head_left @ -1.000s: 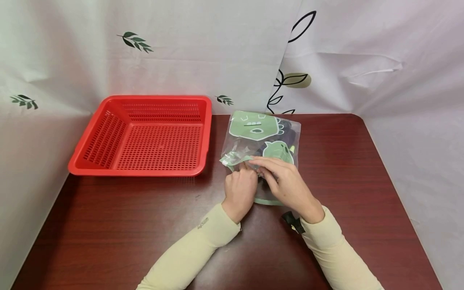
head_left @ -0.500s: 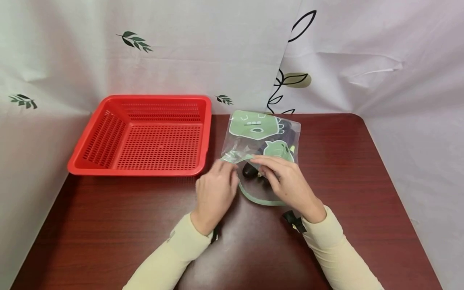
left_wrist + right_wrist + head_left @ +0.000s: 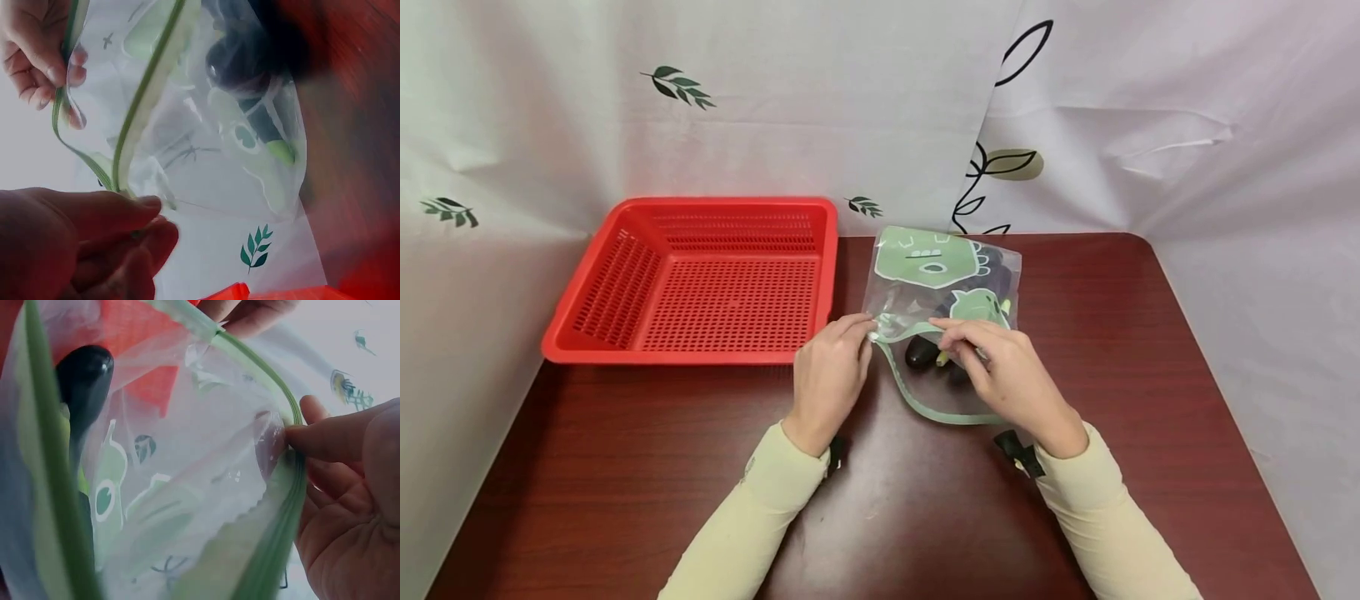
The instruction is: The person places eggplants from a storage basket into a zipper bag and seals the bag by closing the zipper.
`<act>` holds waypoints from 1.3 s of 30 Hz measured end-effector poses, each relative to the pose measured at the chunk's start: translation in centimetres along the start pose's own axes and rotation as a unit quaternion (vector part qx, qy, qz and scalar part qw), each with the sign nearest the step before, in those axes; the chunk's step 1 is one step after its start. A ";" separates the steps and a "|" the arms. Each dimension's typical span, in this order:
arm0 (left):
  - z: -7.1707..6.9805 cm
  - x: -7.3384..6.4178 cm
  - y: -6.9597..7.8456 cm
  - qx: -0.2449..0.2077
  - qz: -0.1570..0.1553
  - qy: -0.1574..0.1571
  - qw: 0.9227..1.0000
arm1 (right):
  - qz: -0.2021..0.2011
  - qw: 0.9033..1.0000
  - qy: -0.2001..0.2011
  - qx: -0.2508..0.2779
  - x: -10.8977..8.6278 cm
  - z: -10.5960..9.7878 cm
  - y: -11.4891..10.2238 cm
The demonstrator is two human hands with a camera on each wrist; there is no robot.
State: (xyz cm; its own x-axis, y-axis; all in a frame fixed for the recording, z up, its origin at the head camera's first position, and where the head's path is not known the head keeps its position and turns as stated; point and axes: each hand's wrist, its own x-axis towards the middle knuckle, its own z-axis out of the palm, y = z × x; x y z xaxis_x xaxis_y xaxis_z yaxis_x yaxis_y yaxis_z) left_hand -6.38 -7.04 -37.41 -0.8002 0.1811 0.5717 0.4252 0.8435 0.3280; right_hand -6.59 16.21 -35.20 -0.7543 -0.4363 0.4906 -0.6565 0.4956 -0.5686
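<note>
A clear plastic zip bag (image 3: 898, 302) with green cartoon prints and a green zip edge lies on the table, its mouth gaping toward me. My left hand (image 3: 827, 375) pinches the bag's left corner, where the two zip strips meet; a small white piece shows at its fingertips. The upper strip of the mouth is held up between thumb and fingers of my right hand (image 3: 1011, 379). Inside the bag are several dark, glossy eggplant-like things (image 3: 919, 352) with yellow-green ends. One such dark piece (image 3: 84, 381) shows through the mouth in the right wrist view.
A red perforated plastic basket (image 3: 685, 357) stands left of the bag, close to my left hand. Behind the brown wooden table (image 3: 880, 533) hangs a white curtain (image 3: 775, 150) with leaf prints, which also runs along both sides.
My left hand has drawn back from the bag's mouth and moved left to the corner, which it now pinches. The mouth stands wider and a dark piece shows. My right hand has shifted slightly right.
</note>
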 end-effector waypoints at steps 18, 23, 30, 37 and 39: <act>-2.3 0.5 -2.2 -0.132 0.123 -0.043 0.983 | -0.065 0.997 0.001 -0.033 0.7 1.8 -2.5; -2.7 0.5 -2.2 -0.138 0.118 -0.044 0.982 | -0.088 0.995 0.014 -0.043 1.1 3.0 -3.4; -3.1 0.5 -2.1 -0.156 0.101 -0.041 0.982 | -0.106 0.991 0.037 -0.066 1.4 4.1 -3.6; -3.3 0.4 -2.2 -0.167 0.107 -0.044 0.979 | -0.110 0.989 0.064 -0.074 1.7 4.8 -3.4; -3.3 0.5 -2.1 -0.166 0.110 -0.045 0.979 | -0.111 0.989 0.069 -0.074 1.8 4.9 -3.4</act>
State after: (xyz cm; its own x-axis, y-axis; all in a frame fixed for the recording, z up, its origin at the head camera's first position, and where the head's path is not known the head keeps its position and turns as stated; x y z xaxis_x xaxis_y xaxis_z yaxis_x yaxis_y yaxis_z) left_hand -6.27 -10.37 -35.32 -0.7024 0.3963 0.5913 0.6928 0.5714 0.4400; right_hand -5.70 10.10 -35.64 -0.5781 -0.4455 0.6836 -0.7922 0.5072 -0.3394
